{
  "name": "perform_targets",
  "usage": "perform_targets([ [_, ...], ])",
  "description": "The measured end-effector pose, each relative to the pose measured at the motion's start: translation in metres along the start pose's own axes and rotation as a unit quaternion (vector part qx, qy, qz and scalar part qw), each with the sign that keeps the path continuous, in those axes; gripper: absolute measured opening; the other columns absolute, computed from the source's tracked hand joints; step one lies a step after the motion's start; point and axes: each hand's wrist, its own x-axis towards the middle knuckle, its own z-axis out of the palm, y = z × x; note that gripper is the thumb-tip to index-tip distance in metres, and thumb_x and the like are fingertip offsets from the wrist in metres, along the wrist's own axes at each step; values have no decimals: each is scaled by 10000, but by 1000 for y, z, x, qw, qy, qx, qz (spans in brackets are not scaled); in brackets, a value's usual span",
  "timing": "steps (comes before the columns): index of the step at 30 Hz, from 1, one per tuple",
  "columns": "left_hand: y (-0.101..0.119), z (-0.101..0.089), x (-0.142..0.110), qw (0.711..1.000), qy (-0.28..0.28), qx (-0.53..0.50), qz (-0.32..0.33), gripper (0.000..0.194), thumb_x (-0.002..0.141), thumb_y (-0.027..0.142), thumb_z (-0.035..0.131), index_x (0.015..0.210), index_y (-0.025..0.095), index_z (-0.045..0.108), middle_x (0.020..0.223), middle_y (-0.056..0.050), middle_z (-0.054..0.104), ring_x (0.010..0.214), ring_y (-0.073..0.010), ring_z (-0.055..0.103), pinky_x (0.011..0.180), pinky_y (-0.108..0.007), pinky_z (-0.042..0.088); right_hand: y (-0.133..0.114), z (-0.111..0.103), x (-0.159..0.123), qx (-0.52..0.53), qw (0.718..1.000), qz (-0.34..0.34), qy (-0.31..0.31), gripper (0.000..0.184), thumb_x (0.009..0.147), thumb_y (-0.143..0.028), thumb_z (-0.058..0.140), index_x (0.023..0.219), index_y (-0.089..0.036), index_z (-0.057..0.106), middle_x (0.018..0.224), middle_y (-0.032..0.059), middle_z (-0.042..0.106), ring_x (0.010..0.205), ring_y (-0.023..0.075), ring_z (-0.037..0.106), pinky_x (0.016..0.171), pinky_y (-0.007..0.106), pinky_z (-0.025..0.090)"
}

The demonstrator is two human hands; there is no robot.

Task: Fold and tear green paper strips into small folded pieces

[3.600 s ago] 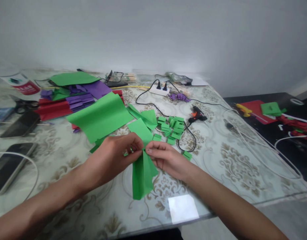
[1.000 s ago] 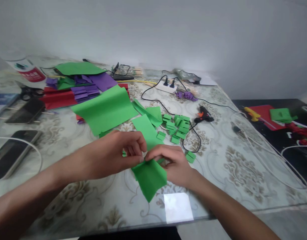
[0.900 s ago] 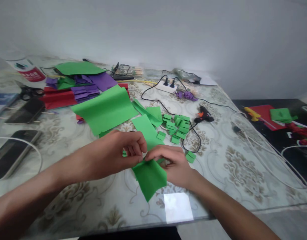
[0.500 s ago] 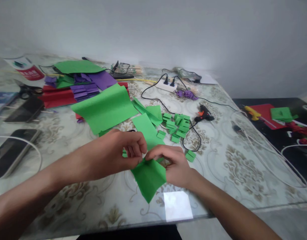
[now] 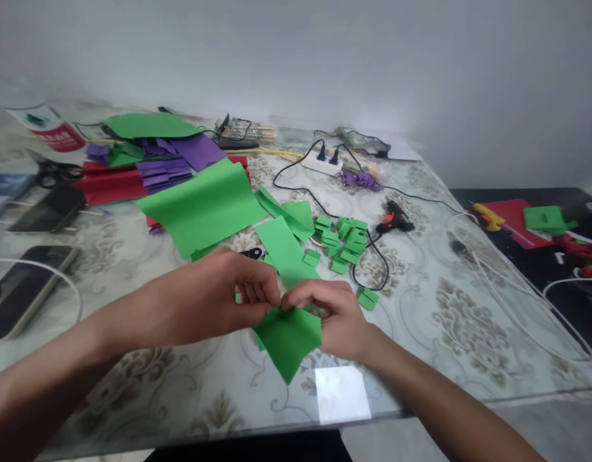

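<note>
Between my hands, above the table's front half, a folded piece of green paper hangs with a pointed lower corner. My left hand pinches its upper edge between thumb and fingertips. My right hand grips the same edge from the right, with its fingers partly behind the paper. Just beyond lies a green paper strip, its near end hidden by my hands. Several small folded green paper pieces are heaped to the right of it. A black handle shows partly behind my left hand.
Larger green sheet, purple paper and red paper lie at the left, near scissors and a phone. A black glue gun and its cord lie right of the heap. A power strip stands at the back.
Since the oldest frame the green paper has turned, from hanging as a long folded strip to showing a pointed corner, and my right hand has curled behind it. Over the last second, almost no movement.
</note>
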Motion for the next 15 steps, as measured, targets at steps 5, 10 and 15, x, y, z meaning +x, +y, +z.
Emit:
perform_targets([
  [5, -4, 3, 2, 999, -18, -32, -31, 121, 878, 200, 678, 954, 263, 748, 797, 47, 773, 717, -142, 714, 620, -198, 486, -1, 0, 0, -11, 1000, -12, 2, 84, 864, -218, 806, 882, -197, 727, 774, 24, 764, 640, 126, 705, 635, 215, 601],
  [10, -8, 3, 0, 999, -40, 4, -15, 105, 881, 226, 666, 843, 253, 760, 712, 42, 732, 617, -137, 650, 571, -226, 420, -1, 0, 0, -18, 1000, -16, -13, 85, 856, -165, 791, 910, -197, 734, 785, 25, 772, 650, 127, 713, 627, 216, 595],
  [15, -9, 1, -2, 999, -36, 19, -11, 138, 904, 282, 646, 849, 263, 771, 676, 35, 687, 627, -145, 619, 566, -241, 383, 0, 0, 1, -2, 1000, 1, -6, 94, 836, -166, 802, 899, -196, 739, 765, 20, 768, 636, 128, 716, 628, 213, 612],
])
